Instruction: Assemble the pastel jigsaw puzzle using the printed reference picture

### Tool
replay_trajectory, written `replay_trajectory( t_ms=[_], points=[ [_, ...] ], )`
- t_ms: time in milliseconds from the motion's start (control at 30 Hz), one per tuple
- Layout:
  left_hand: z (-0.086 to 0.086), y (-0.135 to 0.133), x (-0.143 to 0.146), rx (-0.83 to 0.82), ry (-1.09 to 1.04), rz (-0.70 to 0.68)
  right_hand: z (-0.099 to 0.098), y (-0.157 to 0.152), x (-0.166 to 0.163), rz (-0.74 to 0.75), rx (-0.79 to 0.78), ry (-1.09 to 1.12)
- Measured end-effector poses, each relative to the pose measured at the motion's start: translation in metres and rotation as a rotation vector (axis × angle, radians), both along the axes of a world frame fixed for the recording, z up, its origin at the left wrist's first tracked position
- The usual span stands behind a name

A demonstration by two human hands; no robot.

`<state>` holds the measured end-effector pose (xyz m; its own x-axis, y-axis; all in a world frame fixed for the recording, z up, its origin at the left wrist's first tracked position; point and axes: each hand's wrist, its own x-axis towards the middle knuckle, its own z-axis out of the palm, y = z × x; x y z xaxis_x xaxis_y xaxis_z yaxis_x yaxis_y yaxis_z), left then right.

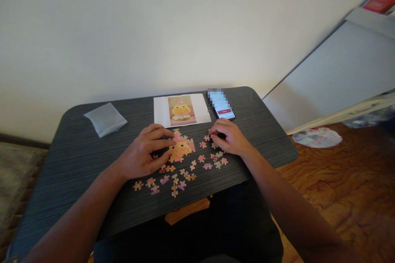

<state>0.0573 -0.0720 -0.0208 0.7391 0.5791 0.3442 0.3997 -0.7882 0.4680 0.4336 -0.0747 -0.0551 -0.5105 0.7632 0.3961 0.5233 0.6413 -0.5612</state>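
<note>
A partly joined jigsaw puzzle point(182, 149) showing a yellow figure lies on the dark table. My left hand point(148, 150) rests along its left side, fingers spread and the fingertips touching its edge. My right hand point(230, 136) is to the right of the joined part, thumb and forefinger pinched at a small pink puzzle piece point(207, 137), which the fingers partly cover. Loose pieces lie below and to the right, among them a purple piece point(207, 166) and a greenish piece point(218, 164). Some pieces are hidden under both hands.
Behind the puzzle lies a white sheet with a printed picture point(182, 109) of the yellow figure. A phone point(224, 111) with a lit screen is beside it. A clear plastic sleeve point(105, 119) lies at the left of the table point(77, 148). A wall stands behind.
</note>
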Motion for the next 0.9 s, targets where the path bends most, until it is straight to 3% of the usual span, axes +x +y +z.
replay_trajectory(
  t_ms=[200, 400, 667, 900],
  points=[
    [-0.012, 0.011, -0.009, 0.120, -0.056, 0.195, 0.000, -0.001, 0.002, -0.052, 0.062, 0.037],
    [-0.018, 0.021, -0.023, 0.070, 0.001, 0.391, 0.002, -0.010, 0.001, -0.322, 0.160, 0.205],
    [-0.013, 0.020, -0.028, -0.186, -0.007, 0.415, 0.002, -0.010, 0.003, -0.500, 0.161, 0.354],
    [-0.008, 0.025, -0.034, -0.305, -0.039, 0.423, -0.002, -0.007, 0.005, -0.502, 0.131, 0.322]
  ],
)
